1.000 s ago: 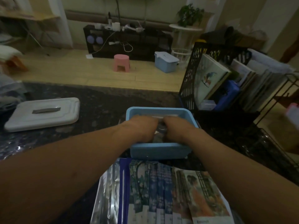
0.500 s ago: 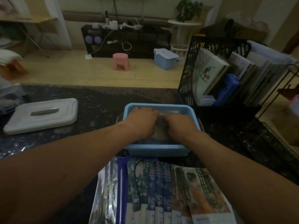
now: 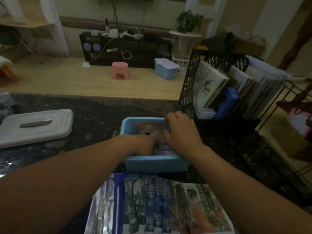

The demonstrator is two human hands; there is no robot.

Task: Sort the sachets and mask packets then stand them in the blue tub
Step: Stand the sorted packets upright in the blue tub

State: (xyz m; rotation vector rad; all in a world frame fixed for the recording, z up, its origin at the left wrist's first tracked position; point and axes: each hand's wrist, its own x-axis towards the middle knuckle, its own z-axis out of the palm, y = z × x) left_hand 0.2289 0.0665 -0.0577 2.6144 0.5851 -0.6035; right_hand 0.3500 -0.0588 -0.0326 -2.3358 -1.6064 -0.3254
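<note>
The blue tub (image 3: 157, 163) stands on the dark counter in front of me. Both my hands are inside it. My left hand (image 3: 141, 144) reaches down at the near left, its fingers buried among the packets in the tub (image 3: 148, 128). My right hand (image 3: 181, 132) lies over the packets at the right, fingers on the far rim. Whether either hand grips a packet is hidden. A fanned row of mask packets (image 3: 152, 205) lies flat on the counter, nearer to me than the tub.
A white lid (image 3: 36, 127) rests on the counter at the left. A black mesh rack (image 3: 190, 85) with books stands close to the tub's right. Beyond the counter edge are a pink stool (image 3: 120, 70) and a blue box (image 3: 166, 68) on the floor.
My right hand has shifted toward the tub's far right rim. My left hand has sunk lower at the near left. The view has tilted a little.
</note>
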